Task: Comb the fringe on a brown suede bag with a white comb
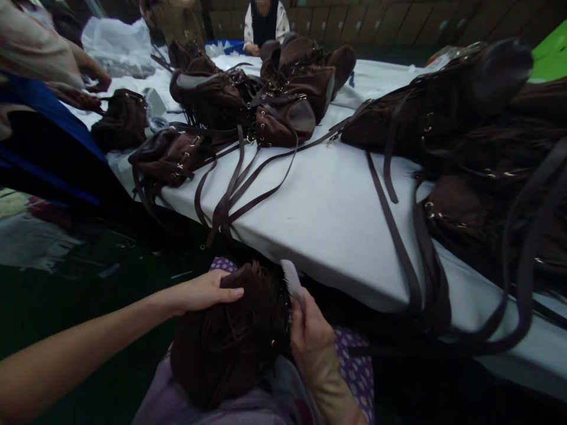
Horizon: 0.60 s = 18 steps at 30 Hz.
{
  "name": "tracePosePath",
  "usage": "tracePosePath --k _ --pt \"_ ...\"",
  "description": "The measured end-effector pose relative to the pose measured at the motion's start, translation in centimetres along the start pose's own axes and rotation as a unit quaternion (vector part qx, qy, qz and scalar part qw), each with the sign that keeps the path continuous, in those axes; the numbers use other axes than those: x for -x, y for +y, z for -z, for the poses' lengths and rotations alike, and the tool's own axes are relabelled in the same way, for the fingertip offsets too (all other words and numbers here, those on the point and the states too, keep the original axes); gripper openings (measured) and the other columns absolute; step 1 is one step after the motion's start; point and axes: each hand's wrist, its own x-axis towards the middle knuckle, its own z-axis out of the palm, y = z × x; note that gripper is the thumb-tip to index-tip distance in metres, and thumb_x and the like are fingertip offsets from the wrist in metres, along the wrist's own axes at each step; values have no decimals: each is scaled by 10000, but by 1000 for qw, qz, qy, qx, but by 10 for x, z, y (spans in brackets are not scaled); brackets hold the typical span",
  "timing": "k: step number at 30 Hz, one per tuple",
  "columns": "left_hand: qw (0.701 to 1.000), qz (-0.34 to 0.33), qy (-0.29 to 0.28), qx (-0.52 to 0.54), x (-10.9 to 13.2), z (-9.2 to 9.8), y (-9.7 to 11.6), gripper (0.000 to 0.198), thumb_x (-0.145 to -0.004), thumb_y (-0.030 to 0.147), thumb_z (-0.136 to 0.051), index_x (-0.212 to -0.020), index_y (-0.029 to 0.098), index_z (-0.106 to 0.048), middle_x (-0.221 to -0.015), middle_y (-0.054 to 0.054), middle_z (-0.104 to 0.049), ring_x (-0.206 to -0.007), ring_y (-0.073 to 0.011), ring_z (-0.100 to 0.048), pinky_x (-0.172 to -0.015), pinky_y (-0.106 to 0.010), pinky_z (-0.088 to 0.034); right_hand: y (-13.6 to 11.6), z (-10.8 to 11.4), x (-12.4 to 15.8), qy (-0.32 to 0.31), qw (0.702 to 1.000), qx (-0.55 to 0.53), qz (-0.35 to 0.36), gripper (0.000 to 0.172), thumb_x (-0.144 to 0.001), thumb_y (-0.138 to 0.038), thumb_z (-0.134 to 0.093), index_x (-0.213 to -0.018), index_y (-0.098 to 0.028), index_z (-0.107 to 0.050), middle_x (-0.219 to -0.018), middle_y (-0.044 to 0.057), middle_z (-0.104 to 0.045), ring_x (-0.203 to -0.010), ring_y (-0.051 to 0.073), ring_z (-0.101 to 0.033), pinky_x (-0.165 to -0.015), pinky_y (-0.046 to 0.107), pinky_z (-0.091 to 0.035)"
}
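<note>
A dark brown fringed suede bag [230, 330] rests on my lap. My left hand [208, 292] grips its upper edge, thumb on top and the other fingers hidden behind the suede. In my right hand [312, 327] is a pale comb [291, 277], its teeth turned toward the fringe at the bag's right side. Whether the teeth touch the strands I cannot tell. Under the bag lies purple patterned cloth [354, 360].
A white-covered table [328, 206] stretches ahead, with several brown bags [283, 88] piled at the back and right. Long straps [394, 254] hang over its near edge. At the left a person's hand [95, 77] is by a bag [121, 118]; another person [264, 23] is at the far side.
</note>
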Motion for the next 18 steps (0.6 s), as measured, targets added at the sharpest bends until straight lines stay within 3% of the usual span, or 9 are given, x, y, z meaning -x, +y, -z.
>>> tracePosePath --k 3,6,8,10,12,14,16,18 --pt "1000 -15 14 2 15 -21 10 355 -733 383 -756 -935 93 -717 -801 -76 -732 -682 -177 -670 -638 -236 -527 -20 -11 -17 -161 981 98 52 444 -905 -106 -392 -1339 -184 -446 -1011 94 -647 -707 157 -677 -575 225 -513" --pt "997 -1 20 81 30 -30 12 359 -773 387 -726 -997 107 -718 -884 -97 -747 -763 -195 -699 -717 -253 -547 0 -18 -20 -272 939 209 -7 567 -843 -41 -433 -1371 -246 -427 -1126 112 -617 -650 145 -681 -524 218 -474" --pt "992 15 30 125 42 -31 12 372 -759 375 -742 -1020 112 -718 -925 -116 -749 -800 -220 -710 -749 -280 -557 34 -11 -14 -271 932 234 -58 570 -846 -11 -384 -1361 -248 -445 -1173 130 -608 -700 159 -695 -567 231 -486" --pt "985 28 62 156 56 -30 16 396 -718 363 -778 -1012 103 -726 -937 -143 -750 -801 -250 -717 -739 -304 -569 76 7 1 -259 928 248 -105 537 -841 -8 -364 -1342 -170 -465 -1157 168 -619 -777 194 -704 -625 256 -505" --pt "975 30 126 183 71 -27 24 395 -690 348 -799 -998 108 -734 -963 -155 -747 -835 -277 -719 -755 -327 -576 114 30 23 -248 921 255 -155 475 -833 -35 -381 -1292 -79 -494 -1081 200 -646 -849 234 -701 -681 284 -520" --pt "960 22 194 199 82 -25 33 366 -683 334 -804 -980 130 -741 -980 -144 -748 -867 -285 -718 -773 -336 -579 136 49 43 -232 923 226 -206 433 -842 -55 -339 -1222 -96 -543 -987 169 -678 -813 224 -701 -686 297 -524" --pt "956 15 219 193 87 -24 38 348 -687 348 -799 -956 134 -743 -960 -136 -751 -840 -280 -721 -742 -333 -585 131 62 51 -197 942 136 -235 364 -901 -150 -304 -1141 -159 -578 -854 101 -697 -701 196 -690 -639 283 -523" --pt "967 12 197 158 83 -27 37 363 -711 404 -774 -937 122 -739 -921 -135 -752 -793 -269 -718 -696 -319 -581 96 68 41 -139 965 30 -221 317 -946 -299 -316 -1088 -199 -582 -765 55 -693 -633 185 -673 -595 266 -519"
